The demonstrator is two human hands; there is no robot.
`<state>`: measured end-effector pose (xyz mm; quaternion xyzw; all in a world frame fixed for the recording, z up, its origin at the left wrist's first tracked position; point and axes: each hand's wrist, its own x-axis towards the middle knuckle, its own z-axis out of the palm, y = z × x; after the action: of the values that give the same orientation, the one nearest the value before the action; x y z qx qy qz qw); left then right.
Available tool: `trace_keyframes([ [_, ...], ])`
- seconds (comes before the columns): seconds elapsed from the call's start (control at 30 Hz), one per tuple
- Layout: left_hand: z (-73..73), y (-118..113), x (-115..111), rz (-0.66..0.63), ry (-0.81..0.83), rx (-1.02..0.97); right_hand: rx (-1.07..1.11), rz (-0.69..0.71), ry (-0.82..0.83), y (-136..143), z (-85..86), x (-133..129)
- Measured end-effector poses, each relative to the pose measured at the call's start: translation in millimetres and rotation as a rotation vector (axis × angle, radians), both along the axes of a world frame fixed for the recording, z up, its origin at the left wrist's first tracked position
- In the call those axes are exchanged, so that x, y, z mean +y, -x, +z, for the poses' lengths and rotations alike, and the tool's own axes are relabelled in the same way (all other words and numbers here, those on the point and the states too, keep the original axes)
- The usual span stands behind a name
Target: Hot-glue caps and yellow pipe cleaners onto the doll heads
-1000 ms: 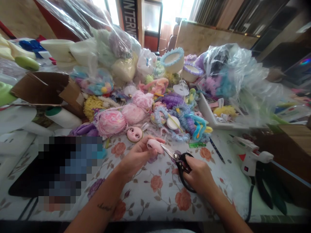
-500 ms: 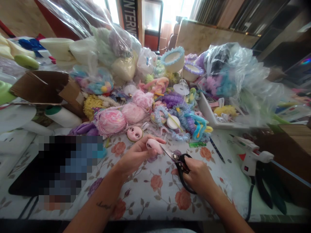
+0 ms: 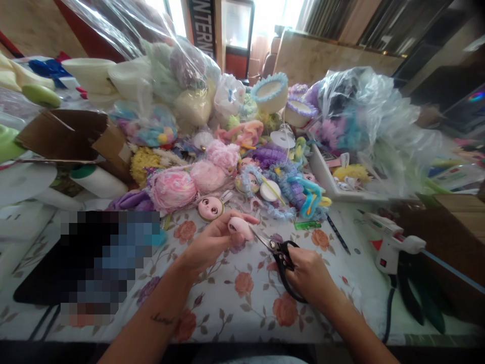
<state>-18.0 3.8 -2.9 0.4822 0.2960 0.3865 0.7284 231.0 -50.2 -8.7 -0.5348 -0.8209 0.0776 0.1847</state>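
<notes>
My left hand is closed round a small pale-pink doll face, holding it tilted above the flowered cloth. My right hand grips black-handled scissors by their loops. The blade tips meet the right edge of the doll face; whether they cut into it cannot be made out. Just beyond my left hand lies another doll face with large dark eyes, facing up. Pink yarn balls rest behind it.
A glue gun with its cord stands at the right, near a pen and a green lighter. A dark tablet-like device, partly blurred out, lies left. Yarn, trims and plastic bags pile up behind, beside a white tray.
</notes>
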Motion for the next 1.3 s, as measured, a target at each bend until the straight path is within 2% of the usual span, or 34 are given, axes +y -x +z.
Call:
trace_keyframes([
  [0.23, 4.8, -2, -2, 0.017, 0.020, -0.003, -0.001, -0.012, 0.039, 0, -4.6, -2],
  [0.37, 7.9, -6, -1, 0.092, 0.054, 0.003, -0.065, -0.147, 0.013, -8, -2.7, 4],
  [0.5, 6.0, -7, 2, 0.199, 0.083, -0.080, -0.256, -0.221, 0.020, -24, 5.2, 5],
  [0.73, 0.4, -10, 2, 0.203, 0.128, -0.167, -0.349, -0.336, 0.130, -38, 15.8, -5],
  [0.83, -0.4, -14, 2, 0.211, 0.166, -0.158, -0.328, -0.342, 0.114, -36, 14.9, -1],
  [0.93, -0.5, -15, 3, 0.274, 0.228, -0.101, -0.271, -0.326, 0.077, -32, 11.9, 3],
  [1.0, -0.1, -15, 4, 0.286, 0.217, -0.057, -0.205, -0.315, 0.079, -29, 10.6, 4],
  [1.13, 1.8, -15, 4, 0.257, 0.154, 0.006, -0.036, -0.297, 0.102, -22, 13.1, 0],
  [1.3, 1.1, -15, -3, 0.171, 0.162, 0.029, 0.090, -0.208, 0.138, -12, 22.6, -2],
])
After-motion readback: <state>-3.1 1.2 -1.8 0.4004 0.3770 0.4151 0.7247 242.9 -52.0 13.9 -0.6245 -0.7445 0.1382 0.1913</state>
